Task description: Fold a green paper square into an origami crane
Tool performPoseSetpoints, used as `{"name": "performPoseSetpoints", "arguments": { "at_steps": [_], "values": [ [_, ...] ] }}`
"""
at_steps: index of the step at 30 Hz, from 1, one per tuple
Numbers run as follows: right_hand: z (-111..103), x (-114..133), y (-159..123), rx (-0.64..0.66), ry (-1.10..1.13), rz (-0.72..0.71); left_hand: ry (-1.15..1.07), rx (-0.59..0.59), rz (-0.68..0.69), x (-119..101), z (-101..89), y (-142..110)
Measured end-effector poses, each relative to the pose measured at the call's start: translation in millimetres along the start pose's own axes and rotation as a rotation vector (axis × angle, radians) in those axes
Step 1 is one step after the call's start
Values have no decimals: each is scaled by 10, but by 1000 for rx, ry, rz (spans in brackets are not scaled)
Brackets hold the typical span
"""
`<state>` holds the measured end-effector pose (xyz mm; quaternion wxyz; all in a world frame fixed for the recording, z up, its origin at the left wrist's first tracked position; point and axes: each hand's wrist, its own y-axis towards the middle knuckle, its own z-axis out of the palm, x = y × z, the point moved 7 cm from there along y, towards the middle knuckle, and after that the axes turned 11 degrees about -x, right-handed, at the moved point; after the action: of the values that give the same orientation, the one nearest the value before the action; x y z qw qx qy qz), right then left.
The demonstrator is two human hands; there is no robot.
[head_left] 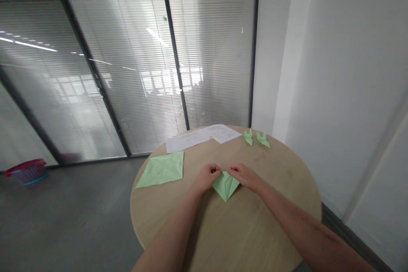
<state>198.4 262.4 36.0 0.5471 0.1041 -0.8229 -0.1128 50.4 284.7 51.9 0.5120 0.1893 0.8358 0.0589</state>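
A folded piece of green origami paper (226, 187) lies on the round wooden table, one corner pointing toward me and crease lines running down its middle. My left hand (208, 175) is closed on its far left edge, thumb and fingers pinched together. On the far right edge my right hand (241, 173) pinches the same paper. The two hands are a short gap apart, and the fingers cover the paper's upper corners.
Green sheets with crease marks (164, 169) lie at the table's left. Printed white papers (221, 133) rest at the far edge, beside two folded green paper cranes (263, 139). A red and blue basket (28, 172) stands on the floor, far left. A white wall rises at right.
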Motion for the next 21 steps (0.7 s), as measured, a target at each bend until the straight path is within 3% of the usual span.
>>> {"name": "performPoseSetpoints", "arguments": {
  "at_steps": [7,16,21],
  "values": [
    [32,-103,-8,3,100,154,30,-77,-27,53,-56,53],
    [-66,-207,70,-102,105,156,-73,-90,-134,148,-28,52],
    [-63,-140,45,-88,154,143,-59,-115,-88,135,-63,70]
  ]
}}
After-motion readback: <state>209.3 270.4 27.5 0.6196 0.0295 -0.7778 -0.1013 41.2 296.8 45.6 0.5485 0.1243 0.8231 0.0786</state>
